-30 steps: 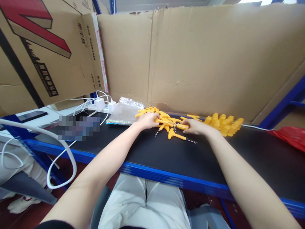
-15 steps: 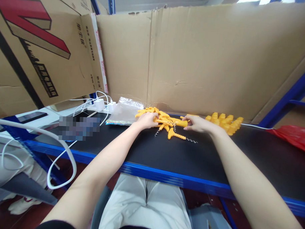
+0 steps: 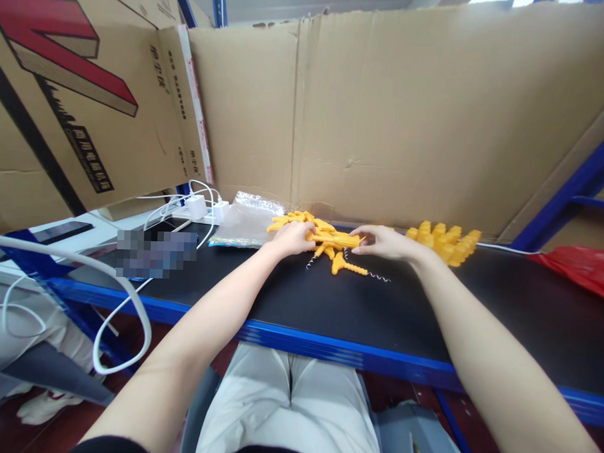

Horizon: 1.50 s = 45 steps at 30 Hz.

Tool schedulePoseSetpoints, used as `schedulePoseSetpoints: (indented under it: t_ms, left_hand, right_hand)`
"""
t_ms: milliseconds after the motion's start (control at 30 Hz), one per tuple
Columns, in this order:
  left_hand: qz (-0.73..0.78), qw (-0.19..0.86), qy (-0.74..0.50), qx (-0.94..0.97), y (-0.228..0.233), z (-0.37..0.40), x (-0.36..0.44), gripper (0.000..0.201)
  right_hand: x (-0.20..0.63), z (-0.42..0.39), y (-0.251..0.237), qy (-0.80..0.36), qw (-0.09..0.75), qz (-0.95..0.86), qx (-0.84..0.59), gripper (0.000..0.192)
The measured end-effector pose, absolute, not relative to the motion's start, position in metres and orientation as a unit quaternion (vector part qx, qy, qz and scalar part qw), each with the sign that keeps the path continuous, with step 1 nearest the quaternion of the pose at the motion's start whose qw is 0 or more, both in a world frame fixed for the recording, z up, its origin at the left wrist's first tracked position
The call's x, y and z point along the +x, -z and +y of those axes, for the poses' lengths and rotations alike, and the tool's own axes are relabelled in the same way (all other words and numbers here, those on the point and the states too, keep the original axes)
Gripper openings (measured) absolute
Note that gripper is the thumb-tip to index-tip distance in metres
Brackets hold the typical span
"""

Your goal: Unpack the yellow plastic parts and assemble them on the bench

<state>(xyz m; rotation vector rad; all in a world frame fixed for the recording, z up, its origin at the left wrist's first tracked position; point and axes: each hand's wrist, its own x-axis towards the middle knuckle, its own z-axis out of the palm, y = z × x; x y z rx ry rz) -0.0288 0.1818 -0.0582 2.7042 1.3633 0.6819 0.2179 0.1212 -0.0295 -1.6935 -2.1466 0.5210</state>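
Note:
My left hand (image 3: 294, 238) is closed over a yellow-handled corkscrew at the pile's front; its fingers partly cover it. From there a yellow tube-like sleeve (image 3: 345, 240) points right, and my right hand (image 3: 378, 244) pinches its far end between thumb and fingers. Behind and under the left hand lies a heap of yellow corkscrews (image 3: 324, 225). One loose corkscrew (image 3: 349, 265) lies in front of the sleeve, its metal spiral pointing right. Another bare spiral (image 3: 311, 261) pokes out below the left hand. How far the sleeve covers a spiral is hidden.
Right of my right hand stands a cluster of yellow sleeves (image 3: 443, 241). A clear plastic bag (image 3: 247, 221) lies left of the heap, near white chargers (image 3: 197, 207) and cables. A red bag (image 3: 585, 271) is at far right. Cardboard (image 3: 395, 124) walls the back of the black shelf (image 3: 323, 313).
My right hand has shifted slightly left with the yellow sleeve, which now sits closer to my left hand. My left hand has stayed almost in place.

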Motion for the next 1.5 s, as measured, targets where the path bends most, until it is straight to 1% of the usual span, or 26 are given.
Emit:
schedulePoseSetpoints:
  t_ms: [133,233,400,467,600,800,833,933,967,1100,1167,1233,1333,1400,1467,1500]
  left_hand:
    - [0.436,0.022,-0.219,0.873,0.059,0.178,-0.027,0.028]
    - [0.439,0.018,-0.219,0.871,0.059,0.177,-0.025,0.028]
    - [0.458,0.012,-0.226,0.860,0.058,0.177,-0.026,0.025]
    - [0.464,0.013,-0.228,0.856,0.057,0.177,-0.027,0.025]
    - [0.467,0.018,-0.228,0.854,0.056,0.177,-0.028,0.026]
    - [0.460,0.018,-0.231,0.857,0.056,0.176,-0.029,0.024]
    - [0.460,0.018,-0.232,0.857,0.055,0.176,-0.029,0.024]
    - [0.459,0.019,-0.233,0.857,0.055,0.176,-0.028,0.025]
    - [0.457,0.019,-0.236,0.857,0.056,0.176,-0.028,0.025]
    - [0.450,0.013,-0.248,0.858,0.058,0.176,-0.027,0.023]
    - [0.450,0.010,-0.249,0.857,0.059,0.176,-0.027,0.023]
    - [0.450,0.009,-0.253,0.857,0.060,0.177,-0.026,0.023]
    - [0.444,0.009,-0.261,0.857,0.060,0.178,-0.027,0.023]
    - [0.443,0.009,-0.262,0.857,0.060,0.179,-0.028,0.023]
    - [0.447,0.010,-0.263,0.855,0.061,0.181,-0.029,0.024]
    - [0.450,0.011,-0.264,0.853,0.061,0.182,-0.029,0.024]
  right_hand:
    - [0.217,0.122,0.033,-0.273,0.248,-0.740,-0.563,0.040]
    - [0.221,0.124,0.035,-0.326,0.252,-0.717,-0.562,0.034]
    - [0.222,0.129,0.045,-0.407,0.270,-0.698,-0.524,0.038]
    - [0.219,0.130,0.049,-0.432,0.291,-0.685,-0.510,0.039]
    - [0.213,0.131,0.054,-0.443,0.340,-0.651,-0.514,0.035]
    - [0.213,0.130,0.051,-0.448,0.331,-0.647,-0.520,0.036]
    - [0.214,0.129,0.050,-0.444,0.329,-0.648,-0.524,0.037]
    - [0.216,0.125,0.045,-0.435,0.322,-0.663,-0.517,0.052]
    - [0.217,0.124,0.044,-0.430,0.323,-0.669,-0.513,0.054]
    - [0.216,0.123,0.041,-0.423,0.330,-0.670,-0.513,0.039]
    - [0.214,0.124,0.042,-0.442,0.320,-0.664,-0.511,0.037]
    - [0.211,0.126,0.044,-0.453,0.316,-0.653,-0.519,0.043]
    - [0.206,0.129,0.047,-0.434,0.323,-0.629,-0.558,0.055]
    - [0.205,0.130,0.048,-0.427,0.309,-0.623,-0.578,0.061]
    - [0.207,0.130,0.048,-0.434,0.296,-0.626,-0.576,0.061]
    - [0.209,0.130,0.048,-0.434,0.300,-0.631,-0.568,0.057]
